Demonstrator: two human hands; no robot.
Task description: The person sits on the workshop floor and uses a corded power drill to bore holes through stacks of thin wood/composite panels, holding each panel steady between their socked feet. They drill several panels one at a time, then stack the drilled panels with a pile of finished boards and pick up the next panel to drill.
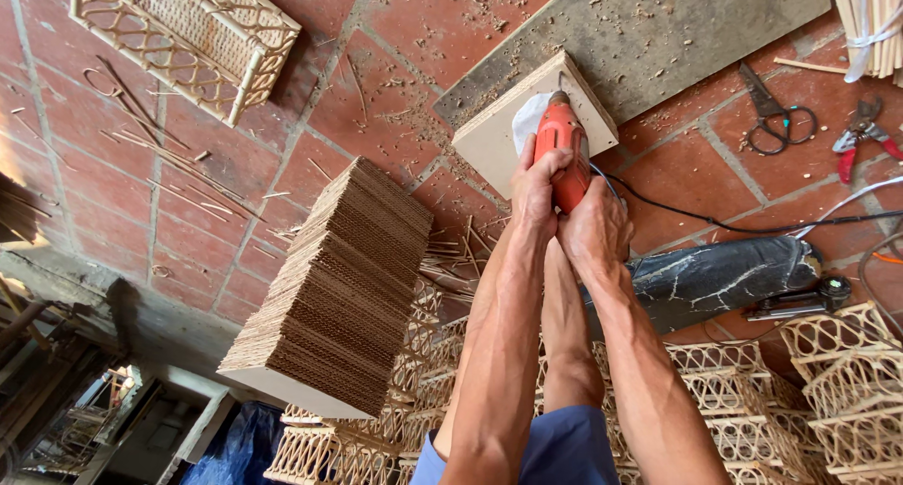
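Fingers (544,170) of the left hand (538,191) are closed around the orange drill (562,151), and the right hand (593,231) grips the same drill from the other side, its fingers wrapped behind the body where I cannot see them well. Both hands hold the drill with its tip down on a pale square board (494,137), which lies on the red tile floor (376,99) against a grey plank (649,33). A black cord (715,223) runs from the drill to the right.

Just left of the arms stands a tall stack of cardboard sheets (339,287), leaning a little. Behind the arms and under them lie many woven baskets (743,391); what is inside them I cannot tell. One more woven basket (188,33) sits apart at the upper left, on its side. Scissors (776,113) and red pliers (861,132) rest on the floor at the right, well apart from the hands. Thin wood scraps (169,174) are scattered over the tiles.
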